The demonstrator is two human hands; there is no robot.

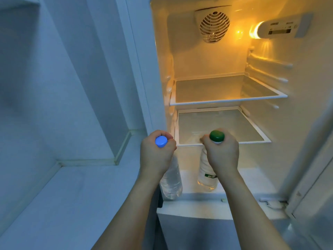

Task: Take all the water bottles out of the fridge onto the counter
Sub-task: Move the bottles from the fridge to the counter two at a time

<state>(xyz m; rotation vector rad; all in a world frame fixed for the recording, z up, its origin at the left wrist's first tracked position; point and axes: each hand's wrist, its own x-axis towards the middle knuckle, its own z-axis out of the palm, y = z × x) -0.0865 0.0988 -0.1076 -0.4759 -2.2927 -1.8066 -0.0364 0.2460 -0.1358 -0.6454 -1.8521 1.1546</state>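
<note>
My left hand (155,152) grips the neck of a clear water bottle with a blue cap (171,179), held upright at the fridge's left front edge. My right hand (222,153) grips the neck of a clear water bottle with a green cap and green label (206,175), upright just above the fridge floor (252,184). Both bottle bodies hang below my fists. The fridge (212,56) stands open and lit, and its two glass shelves (225,89) carry nothing.
A pale counter (75,195) stretches to the left of the fridge, meeting a wall and a corner pillar (100,78). The fridge door (317,177) hangs open at the right. A fan vent and a lamp housing sit at the fridge's back and right wall.
</note>
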